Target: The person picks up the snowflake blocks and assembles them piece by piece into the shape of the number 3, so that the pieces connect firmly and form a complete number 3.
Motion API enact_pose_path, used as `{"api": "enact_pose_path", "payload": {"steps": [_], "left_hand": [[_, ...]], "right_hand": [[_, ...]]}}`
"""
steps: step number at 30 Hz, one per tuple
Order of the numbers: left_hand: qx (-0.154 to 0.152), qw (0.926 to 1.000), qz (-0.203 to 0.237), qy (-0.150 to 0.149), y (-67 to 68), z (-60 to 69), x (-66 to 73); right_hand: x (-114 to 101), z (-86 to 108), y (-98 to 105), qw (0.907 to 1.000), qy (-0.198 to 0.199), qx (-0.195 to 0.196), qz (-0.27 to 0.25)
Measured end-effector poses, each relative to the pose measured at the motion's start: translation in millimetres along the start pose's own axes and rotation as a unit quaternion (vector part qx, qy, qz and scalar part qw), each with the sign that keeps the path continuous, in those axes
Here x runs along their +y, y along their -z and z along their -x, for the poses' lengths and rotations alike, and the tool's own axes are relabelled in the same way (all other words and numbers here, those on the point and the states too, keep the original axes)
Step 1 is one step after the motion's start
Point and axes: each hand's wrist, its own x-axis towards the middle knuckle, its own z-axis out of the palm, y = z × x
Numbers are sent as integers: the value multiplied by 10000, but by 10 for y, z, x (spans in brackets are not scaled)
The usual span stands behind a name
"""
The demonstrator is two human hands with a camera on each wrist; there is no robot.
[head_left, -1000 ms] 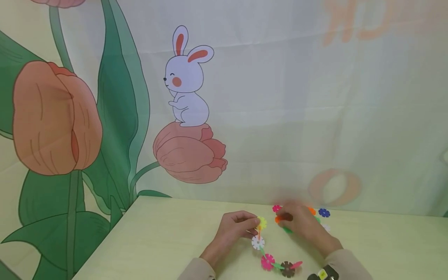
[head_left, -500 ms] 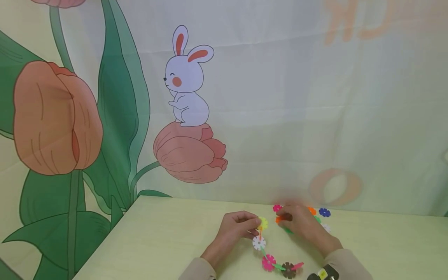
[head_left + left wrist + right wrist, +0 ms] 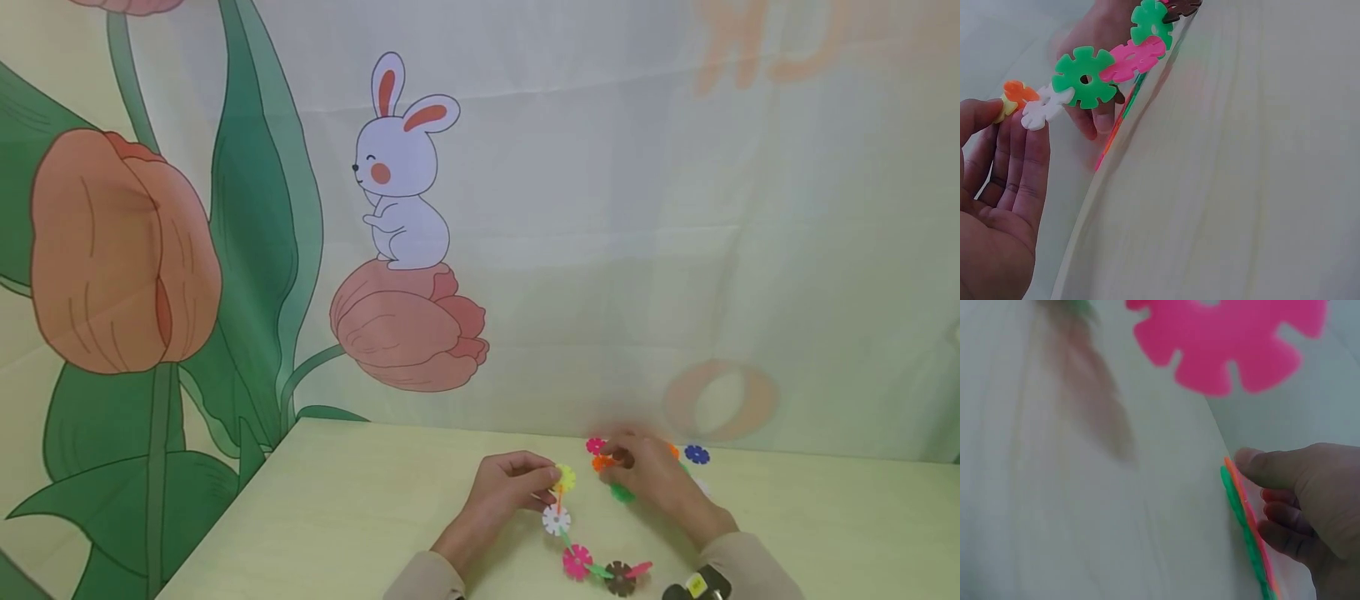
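Observation:
My left hand (image 3: 512, 485) pinches a yellow snowflake disc (image 3: 566, 477) between thumb and fingers. From it hangs a chain of slotted plastic discs: orange, a white disc (image 3: 557, 520), green, a pink disc (image 3: 577, 562), green, a brown disc (image 3: 620, 577) and another pink one at the end. My right hand (image 3: 660, 477) is over the loose discs at the table's back, fingers relaxed and bent. In the right wrist view its thumb is close to an orange disc (image 3: 1227, 464) lying flat; whether they touch I cannot tell. A green disc (image 3: 622, 493) lies below that hand.
Other loose discs lie on the pale table (image 3: 360, 500): a pink one (image 3: 596, 447), a blue one (image 3: 697, 454), another orange one (image 3: 672, 451) and a white one partly behind my right hand. A printed cloth (image 3: 555, 250) with a rabbit and tulips hangs behind the table.
My right hand has shifted slightly right, showing more of the orange and green discs. My left hand stays nearly still with the chain, which has swung a little to the right.

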Motion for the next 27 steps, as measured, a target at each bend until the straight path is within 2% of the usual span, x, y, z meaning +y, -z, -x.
{"api": "enact_pose_path", "payload": {"steps": [2, 8, 16, 22, 27], "left_hand": [[4, 10000, -23, 12, -1, 3, 2], [13, 10000, -4, 24, -4, 4, -3], [-10, 10000, 4, 30, -3, 1, -1], [43, 9999, -68, 71, -11, 3, 12], [36, 9999, -62, 98, -6, 0, 7]], "right_hand": [[8, 1, -6, 9999, -86, 33, 111], [0, 8, -20, 9991, 5, -57, 418], [-15, -3, 2, 9996, -166, -203, -49], [37, -22, 28, 9986, -36, -185, -492], [41, -22, 48, 9985, -87, -221, -498]]}}
